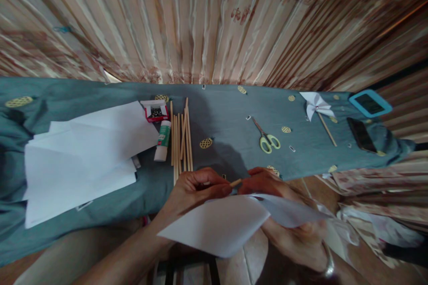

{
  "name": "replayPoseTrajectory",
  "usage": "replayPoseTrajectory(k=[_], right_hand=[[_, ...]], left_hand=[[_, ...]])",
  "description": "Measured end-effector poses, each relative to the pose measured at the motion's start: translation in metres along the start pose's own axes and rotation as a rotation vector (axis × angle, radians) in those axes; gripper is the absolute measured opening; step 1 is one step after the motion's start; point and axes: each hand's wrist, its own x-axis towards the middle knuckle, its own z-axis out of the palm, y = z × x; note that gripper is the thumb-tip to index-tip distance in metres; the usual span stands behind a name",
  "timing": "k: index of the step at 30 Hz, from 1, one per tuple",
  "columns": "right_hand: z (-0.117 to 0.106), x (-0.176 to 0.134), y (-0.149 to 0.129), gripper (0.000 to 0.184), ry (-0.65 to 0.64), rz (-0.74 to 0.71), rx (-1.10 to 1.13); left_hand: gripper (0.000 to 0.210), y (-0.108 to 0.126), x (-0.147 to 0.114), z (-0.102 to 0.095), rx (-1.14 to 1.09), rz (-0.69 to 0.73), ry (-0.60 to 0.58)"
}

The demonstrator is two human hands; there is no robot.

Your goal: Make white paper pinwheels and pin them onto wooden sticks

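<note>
My left hand (pixel 202 187) is closed, pinching a short visible length of wooden stick (pixel 236 182) between thumb and fingers. Opposite it, my right hand (pixel 272 187) has its fingers curled at the stick's other side, gripping a white paper pinwheel (pixel 220 222). The pinwheel's folded blades spread below both hands and cover part of my right palm, so the exact grip there is partly hidden. Beyond my hands, yellow-green scissors (pixel 265 139) lie on the cloth. Left of them is a bundle of wooden sticks (pixel 182 136).
Sheets of white paper (pixel 90 151) are stacked at left, beside a glue stick (pixel 162 140) and a red box of small dark pins (pixel 156 111). Another pinwheel (pixel 317 106), a blue-framed device (pixel 370 102) and a black phone (pixel 361 134) lie at right. A curtain (pixel 207 22) hangs behind the table.
</note>
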Motion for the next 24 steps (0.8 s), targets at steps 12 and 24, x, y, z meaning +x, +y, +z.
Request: replayPoseTrajectory(k=[12,24], right_hand=[[0.001,-0.001,-0.002,0.020,-0.002,0.017,-0.010],[0.000,-0.002,-0.002,0.023,0.012,0.052,0.000]], left_hand=[[0.007,0.021,-0.007,0.003,0.160,0.063,0.001],[0.004,0.020,-0.008,0.004,0.144,0.080,0.011]])
